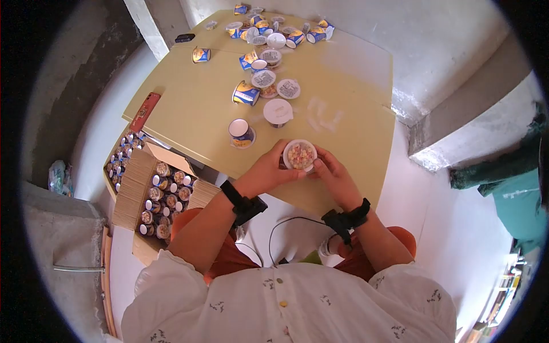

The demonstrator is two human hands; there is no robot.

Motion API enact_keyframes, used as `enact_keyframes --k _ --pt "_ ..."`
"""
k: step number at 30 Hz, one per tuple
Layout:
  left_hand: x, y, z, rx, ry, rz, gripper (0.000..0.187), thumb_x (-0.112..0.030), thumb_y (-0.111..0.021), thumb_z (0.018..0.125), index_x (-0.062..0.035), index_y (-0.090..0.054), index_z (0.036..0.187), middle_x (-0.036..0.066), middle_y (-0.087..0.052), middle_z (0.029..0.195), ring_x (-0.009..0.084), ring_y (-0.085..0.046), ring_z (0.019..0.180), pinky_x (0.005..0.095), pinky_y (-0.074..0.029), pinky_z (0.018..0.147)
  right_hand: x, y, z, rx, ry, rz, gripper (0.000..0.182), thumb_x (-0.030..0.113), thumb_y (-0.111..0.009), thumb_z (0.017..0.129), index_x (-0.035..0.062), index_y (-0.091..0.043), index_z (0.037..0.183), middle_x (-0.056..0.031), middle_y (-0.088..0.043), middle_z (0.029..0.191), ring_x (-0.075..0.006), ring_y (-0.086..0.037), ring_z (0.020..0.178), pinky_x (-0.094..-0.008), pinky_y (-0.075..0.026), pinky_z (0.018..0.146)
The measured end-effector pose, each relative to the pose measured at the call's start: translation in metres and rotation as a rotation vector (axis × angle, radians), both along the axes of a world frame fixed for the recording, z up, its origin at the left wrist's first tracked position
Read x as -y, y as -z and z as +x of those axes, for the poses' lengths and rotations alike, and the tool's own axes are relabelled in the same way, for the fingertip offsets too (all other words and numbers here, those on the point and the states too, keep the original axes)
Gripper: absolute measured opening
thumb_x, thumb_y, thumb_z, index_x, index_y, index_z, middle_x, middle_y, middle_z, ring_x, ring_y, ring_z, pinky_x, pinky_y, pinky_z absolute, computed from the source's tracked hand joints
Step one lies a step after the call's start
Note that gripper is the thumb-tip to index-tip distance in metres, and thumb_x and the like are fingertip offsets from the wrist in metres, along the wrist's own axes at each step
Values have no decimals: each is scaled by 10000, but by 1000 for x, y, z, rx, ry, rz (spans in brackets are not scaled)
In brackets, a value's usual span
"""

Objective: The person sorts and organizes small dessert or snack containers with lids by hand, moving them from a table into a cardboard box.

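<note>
Between my two hands is a cup of cereal (300, 155), its top facing up so that the yellow and pink pieces inside show. My left hand (269, 168) wraps round the cup's left side, thumb along the near rim. On the other side, my right hand (334, 173) grips the cup with fingers and thumb at the rim. Just beyond my hands stands a cup with a white lid (278, 112). To its left, a dark blue and yellow cup (241, 133) has a white round top. Both hands are over the near edge of the yellow table (357, 137).
More blue and yellow cups (246, 92) and lidded cups lie in a line toward a heap at the table's far end. A red phone (145, 111) rests at the left edge. Below it, an open cardboard box (128, 194) holds many packed cups.
</note>
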State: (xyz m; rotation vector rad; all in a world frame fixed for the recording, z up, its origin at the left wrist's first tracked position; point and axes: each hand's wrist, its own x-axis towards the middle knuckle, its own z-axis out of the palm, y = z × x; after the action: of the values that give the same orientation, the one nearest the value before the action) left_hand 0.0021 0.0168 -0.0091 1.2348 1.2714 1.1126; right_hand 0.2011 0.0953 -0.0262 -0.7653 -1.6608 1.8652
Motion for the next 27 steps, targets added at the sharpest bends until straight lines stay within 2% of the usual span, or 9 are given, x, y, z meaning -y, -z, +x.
enact_keyframes --k 1,3,6,14,16,19,21,24,27 --pt "-1 3 1 98 -6 33 653 -161 -799 819 -23 -432 1340 82 -546 1254 151 -551 1144 308 -458 987 0 0 0 1 -1 -2 466 225 -522 1028 27 -427 1438 -76 -562 1312 -155 -569 1112 -316 -488 939" --pt "-1 -2 1 106 5 39 677 -164 -804 817 -30 -419 1357 68 -534 1263 142 -534 1163 301 -446 1001 1 1 0 -58 -6 -153 479 226 -524 1028 -6 -416 1434 -92 -546 1334 -166 -539 1184 -322 -465 998" --pt "-1 -10 2 68 12 32 703 -152 -809 811 -40 -404 1375 53 -523 1274 132 -517 1185 295 -432 1020 -4 4 2 -97 -25 -108 505 231 -533 1025 -22 -399 1440 -101 -535 1348 -178 -519 1226 -325 -435 1043" --pt "-3 -9 5 78 15 32 738 -114 -814 793 -45 -393 1395 51 -523 1295 140 -515 1210 305 -433 1036 -9 -2 6 -95 10 -101 564 233 -552 1014 -35 -353 1469 -120 -505 1392 -188 -493 1265 -338 -412 1066" --pt "-3 -4 6 121 -40 112 760 -104 -811 794 -52 -381 1419 48 -520 1319 145 -513 1226 310 -432 1043 -10 -3 5 -83 21 -126 574 232 -558 1011 -47 -348 1467 -129 -495 1403 -189 -487 1273 -341 -411 1067" --pt "-6 -7 1 257 13 40 767 -77 -796 801 -50 -368 1437 45 -511 1345 142 -505 1244 309 -437 1044 -9 -3 2 -248 4 -196 577 252 -537 1020 -58 -342 1466 -135 -503 1390 -193 -507 1249 -341 -422 1060" --pt "-3 -8 2 291 22 19 763 -63 -786 806 -46 -364 1442 41 -513 1346 138 -508 1239 306 -441 1040 -7 -7 1 -380 7 -335 549 297 -500 1037 -58 -384 1439 -132 -533 1356 -192 -528 1224 -340 -429 1056" --pt "-2 -8 4 302 37 -5 755 -42 -770 815 -37 -360 1449 35 -517 1344 134 -516 1228 301 -449 1034 -8 -5 4 -248 -3 -292 535 346 -471 1045 -50 -434 1403 -116 -561 1324 -190 -543 1208 -338 -422 1064" --pt "-1 -12 4 245 52 -18 757 -37 -765 818 -35 -356 1455 33 -523 1340 136 -527 1213 300 -452 1031 -9 0 8 -240 -22 -250 532 364 -481 1040 -54 -465 1370 -107 -571 1314 -187 -546 1206 -340 -411 1076"
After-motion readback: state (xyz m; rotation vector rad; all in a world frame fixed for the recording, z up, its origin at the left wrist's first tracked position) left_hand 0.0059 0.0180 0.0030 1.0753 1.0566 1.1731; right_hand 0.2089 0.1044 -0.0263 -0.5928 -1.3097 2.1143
